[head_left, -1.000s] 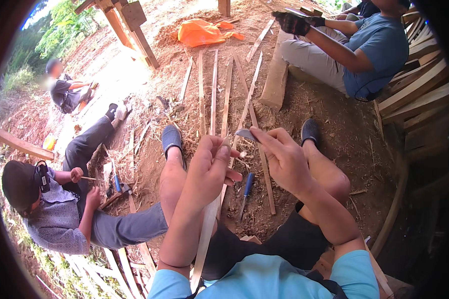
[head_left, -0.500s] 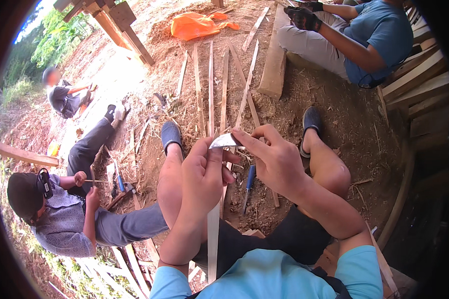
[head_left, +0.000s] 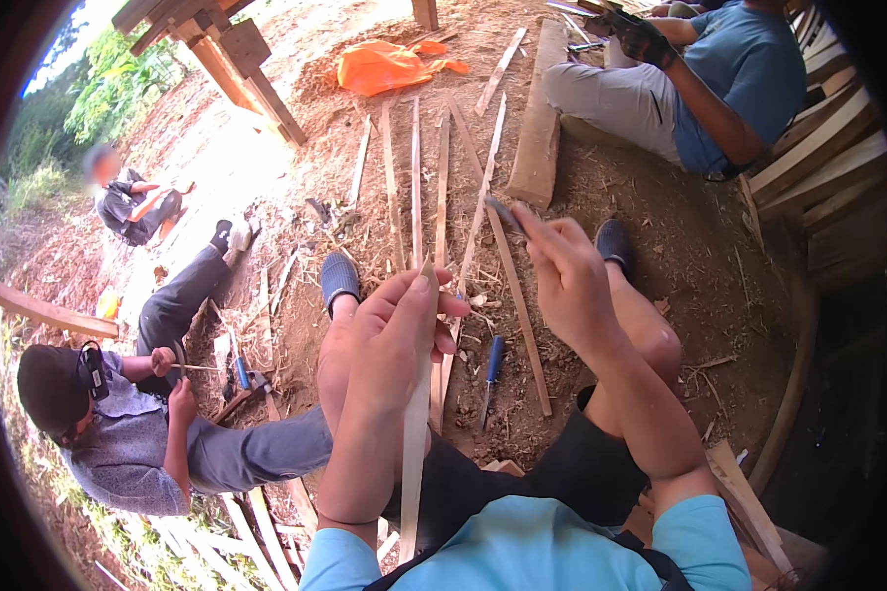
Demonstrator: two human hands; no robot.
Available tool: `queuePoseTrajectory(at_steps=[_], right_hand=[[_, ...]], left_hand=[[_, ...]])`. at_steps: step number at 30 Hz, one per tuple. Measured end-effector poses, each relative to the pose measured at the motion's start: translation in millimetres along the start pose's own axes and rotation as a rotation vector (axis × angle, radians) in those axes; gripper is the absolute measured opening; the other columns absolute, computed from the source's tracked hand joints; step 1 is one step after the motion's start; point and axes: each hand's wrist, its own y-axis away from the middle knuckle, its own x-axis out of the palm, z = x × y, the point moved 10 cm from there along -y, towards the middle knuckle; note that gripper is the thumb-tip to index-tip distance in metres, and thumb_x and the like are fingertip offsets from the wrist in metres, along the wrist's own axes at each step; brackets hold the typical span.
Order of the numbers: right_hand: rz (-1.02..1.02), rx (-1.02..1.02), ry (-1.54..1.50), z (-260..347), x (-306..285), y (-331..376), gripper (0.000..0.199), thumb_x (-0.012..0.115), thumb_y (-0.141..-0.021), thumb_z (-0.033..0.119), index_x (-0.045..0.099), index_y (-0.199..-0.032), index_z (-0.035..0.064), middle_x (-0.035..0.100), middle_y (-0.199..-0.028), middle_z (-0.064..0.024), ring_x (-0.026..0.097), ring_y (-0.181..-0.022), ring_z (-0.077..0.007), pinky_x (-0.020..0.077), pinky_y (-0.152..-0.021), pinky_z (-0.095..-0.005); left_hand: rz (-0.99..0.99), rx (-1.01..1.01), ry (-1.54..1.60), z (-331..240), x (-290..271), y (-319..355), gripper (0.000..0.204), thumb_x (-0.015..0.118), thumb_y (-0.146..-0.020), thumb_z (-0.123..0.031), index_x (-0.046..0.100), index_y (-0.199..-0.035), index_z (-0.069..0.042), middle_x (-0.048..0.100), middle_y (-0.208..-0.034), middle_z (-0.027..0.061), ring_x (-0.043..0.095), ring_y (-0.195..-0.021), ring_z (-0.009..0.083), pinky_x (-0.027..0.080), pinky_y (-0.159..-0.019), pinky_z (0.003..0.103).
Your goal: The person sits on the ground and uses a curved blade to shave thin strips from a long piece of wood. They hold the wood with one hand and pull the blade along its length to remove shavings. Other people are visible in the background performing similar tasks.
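My left hand (head_left: pixel 399 320) is closed around a long pale wooden strip (head_left: pixel 416 463). The strip's pointed tip rises just above my thumb, and its length runs down past my forearm toward my lap. To the right, my right hand (head_left: pixel 567 281) grips a knife (head_left: pixel 504 213); only its short metal blade shows beyond the fingers, apart from the strip. The knife's handle is hidden in my fist. On the soil between my feet lies a blue-handled tool (head_left: pixel 495 362) with a narrow blade.
Several long wooden strips (head_left: pixel 443 187) lie on the dirt ahead, near a thick timber beam (head_left: pixel 539 138) and an orange bag (head_left: pixel 389 67). A person in a cap (head_left: pixel 128 424) sits at my left, another in a blue shirt (head_left: pixel 734 89) at far right. Planks (head_left: pixel 828 163) stack on the right.
My right hand has moved right and away from the strip, carrying the knife, which was at the strip's tip. The strip's tip is now uncovered in my left hand.
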Motion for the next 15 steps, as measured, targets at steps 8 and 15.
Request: queuePoseTrajectory(at_steps=[8,15], right_hand=[[0.271,-0.057,-0.061,26,31,22,0.044,0.057,-0.080,0.003,0.059,-0.121,0.0204,0.057,-0.090,-0.0072,0.061,-0.069,-0.0262,0.0505,-0.058,-0.0360],[0.325,-0.076,-0.102,28,36,23,0.050,0.055,-0.077,-0.001,0.058,-0.122,0.0216,0.056,-0.088,-0.0068,0.061,-0.067,-0.0254,0.0512,-0.058,-0.0358]], left_hand=[[-0.043,-0.087,0.382,19,-15,-1,0.022,0.048,-0.093,-0.019,0.054,-0.108,-0.003,0.057,-0.080,0.0031,0.053,-0.063,0.0122,0.043,-0.055,0.025],[-0.082,0.000,0.268,11,-16,-5,0.015,0.048,-0.095,-0.015,0.047,-0.107,-0.005,0.058,-0.076,0.0053,0.057,-0.052,0.0134,0.044,-0.042,0.022]])
